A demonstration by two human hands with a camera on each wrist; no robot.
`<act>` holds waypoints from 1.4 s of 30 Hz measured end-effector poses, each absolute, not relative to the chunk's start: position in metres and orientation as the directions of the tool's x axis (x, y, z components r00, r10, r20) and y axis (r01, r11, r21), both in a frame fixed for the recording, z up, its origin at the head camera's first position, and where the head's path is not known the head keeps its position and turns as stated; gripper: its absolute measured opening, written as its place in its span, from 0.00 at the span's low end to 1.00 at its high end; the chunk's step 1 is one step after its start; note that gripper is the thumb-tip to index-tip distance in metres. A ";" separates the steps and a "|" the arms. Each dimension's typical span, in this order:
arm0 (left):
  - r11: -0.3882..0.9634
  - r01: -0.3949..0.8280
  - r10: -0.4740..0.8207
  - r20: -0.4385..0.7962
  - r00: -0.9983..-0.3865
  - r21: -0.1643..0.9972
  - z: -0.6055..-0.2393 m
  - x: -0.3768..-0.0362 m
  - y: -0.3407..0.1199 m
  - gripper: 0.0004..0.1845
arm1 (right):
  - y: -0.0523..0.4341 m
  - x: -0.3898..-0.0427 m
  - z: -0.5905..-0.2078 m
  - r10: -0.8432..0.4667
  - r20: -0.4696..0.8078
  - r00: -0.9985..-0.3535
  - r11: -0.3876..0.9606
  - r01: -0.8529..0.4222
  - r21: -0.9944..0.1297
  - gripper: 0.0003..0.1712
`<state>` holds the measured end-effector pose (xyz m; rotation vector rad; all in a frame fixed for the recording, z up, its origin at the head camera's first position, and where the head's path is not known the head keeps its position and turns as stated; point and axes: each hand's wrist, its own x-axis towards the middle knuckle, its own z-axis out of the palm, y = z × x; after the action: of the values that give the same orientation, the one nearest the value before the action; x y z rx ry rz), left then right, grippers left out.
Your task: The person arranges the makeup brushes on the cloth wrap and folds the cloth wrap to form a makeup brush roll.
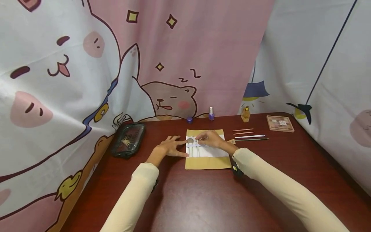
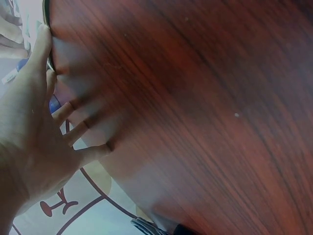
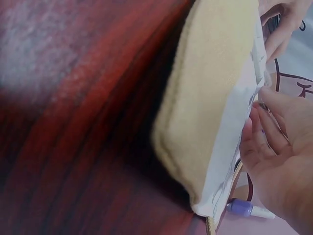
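Observation:
A tan and white cloth brush roll (image 1: 207,163) lies unrolled on the table, with a strap across its white middle. Under the strap at its left side is a makeup brush (image 1: 190,141) with a fluffy grey-brown head and pale handle. Beside it lies a second pale-handled makeup brush (image 1: 198,152); my right hand (image 1: 213,139) pinches its upper end, and the fingers hide its head. My left hand (image 1: 171,146) spreads its fingers at the roll's left edge, thumb and forefinger on the border. In the left wrist view, the left hand's (image 2: 34,117) other fingertips touch the table.
Right of the roll lie thin wooden sticks (image 1: 243,133), a white slim tool (image 1: 250,136) and a dark green one (image 1: 252,139). Behind stand purple nail polish (image 1: 211,115), a small purple jar (image 1: 189,120) and an amber bottle (image 1: 245,114). A palette (image 1: 280,123) and black clear-topped pouch (image 1: 128,140) flank them.

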<state>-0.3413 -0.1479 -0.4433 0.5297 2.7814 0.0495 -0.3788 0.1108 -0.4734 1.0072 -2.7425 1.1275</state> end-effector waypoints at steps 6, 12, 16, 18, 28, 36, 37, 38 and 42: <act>0.936 0.341 0.351 -0.304 -0.886 0.086 -0.443 -0.339 -0.148 0.47 | 0.113 -0.378 -0.473 -0.564 0.240 -0.790 0.546 -0.575 -0.609 0.12; 0.933 0.350 0.359 -0.295 -0.885 0.086 -0.444 -0.339 -0.148 0.47 | 0.121 -0.377 -0.464 -0.569 0.253 -0.782 0.534 -0.586 -0.609 0.15; 0.932 0.351 0.363 -0.290 -0.886 0.092 -0.443 -0.339 -0.149 0.46 | 0.131 -0.378 -0.457 -0.568 0.270 -0.777 0.531 -0.597 -0.602 0.17; 0.932 0.351 0.363 -0.291 -0.885 0.093 -0.443 -0.339 -0.150 0.46 | 0.138 -0.378 -0.455 -0.566 0.276 -0.777 0.536 -0.601 -0.593 0.18; 0.931 0.352 0.364 -0.284 -0.887 0.092 -0.443 -0.338 -0.152 0.46 | 0.168 -0.371 -0.440 -0.539 0.260 -0.801 0.569 -0.574 -0.589 0.16; 0.924 0.371 0.382 -0.274 -0.883 0.094 -0.441 -0.339 -0.150 0.46 | 0.203 -0.370 -0.438 -0.483 0.236 -0.843 0.609 -0.518 -0.601 0.16; 0.924 0.371 0.381 -0.274 -0.883 0.091 -0.442 -0.339 -0.149 0.46 | 0.209 -0.370 -0.438 -0.478 0.230 -0.848 0.613 -0.509 -0.604 0.16; 0.924 0.372 0.381 -0.272 -0.884 0.088 -0.442 -0.339 -0.149 0.46 | 0.214 -0.369 -0.437 -0.472 0.222 -0.853 0.617 -0.499 -0.608 0.16; 0.922 0.377 0.387 -0.261 -0.884 0.089 -0.443 -0.339 -0.148 0.46 | 0.236 -0.367 -0.436 -0.448 0.210 -0.869 0.631 -0.474 -0.614 0.17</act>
<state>-0.3392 -0.1484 -0.4429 0.5690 2.8067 0.0521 -0.3674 0.2356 -0.4364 0.7928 -2.8029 1.0715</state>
